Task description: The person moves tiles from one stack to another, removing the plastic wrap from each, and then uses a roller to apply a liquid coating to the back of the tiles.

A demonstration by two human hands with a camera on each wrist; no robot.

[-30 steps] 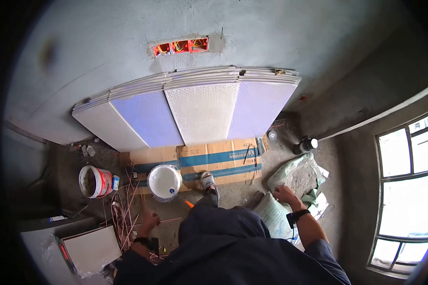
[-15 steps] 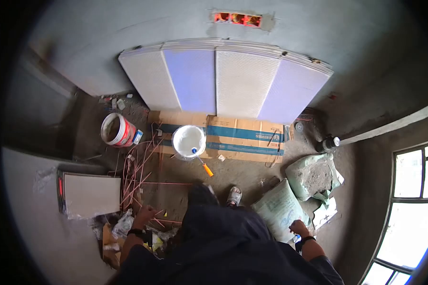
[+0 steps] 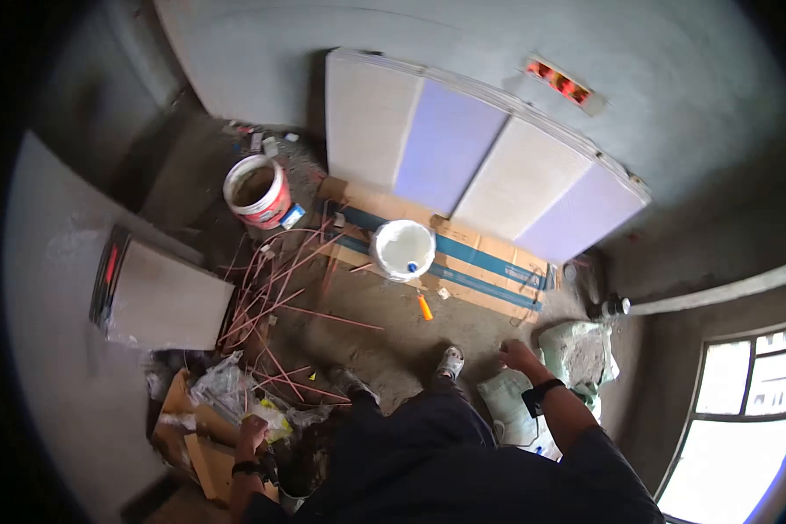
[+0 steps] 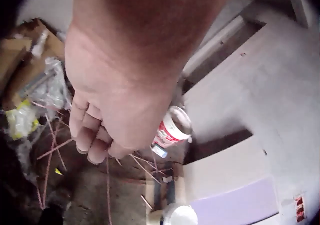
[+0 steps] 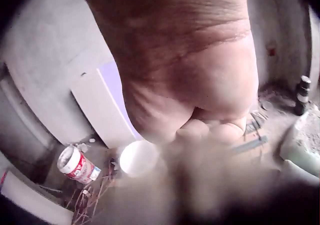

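Note:
Low on the left of the head view, my left hand (image 3: 253, 433) hangs beside cardboard scraps (image 3: 214, 463) and crumpled clear plastic (image 3: 223, 389). Its fingers (image 4: 95, 147) are loosely bent and hold nothing in the left wrist view. My right hand (image 3: 520, 358) hangs above a pale green woven sack (image 3: 508, 403), with its fingers curled in toward the palm (image 5: 195, 84); no object shows in it, and a blur hides part of the fingertips. Ahead, a white bucket (image 3: 393, 271) stands on flattened cardboard, a roller with an orange handle (image 3: 424, 307) leaning out of it.
Thin reddish rods (image 3: 279, 288) are scattered on the floor at left. Beyond them stands a red and white bucket (image 3: 273, 210). Large boards (image 3: 367, 113) lean on the far wall. An open sack of grey powder (image 3: 585, 349) sits at right, near the window (image 3: 742, 375).
The head view has swung to the left, and the buckets and boards now sit further right. Both feet now show side by side. Both hands stay without an object.

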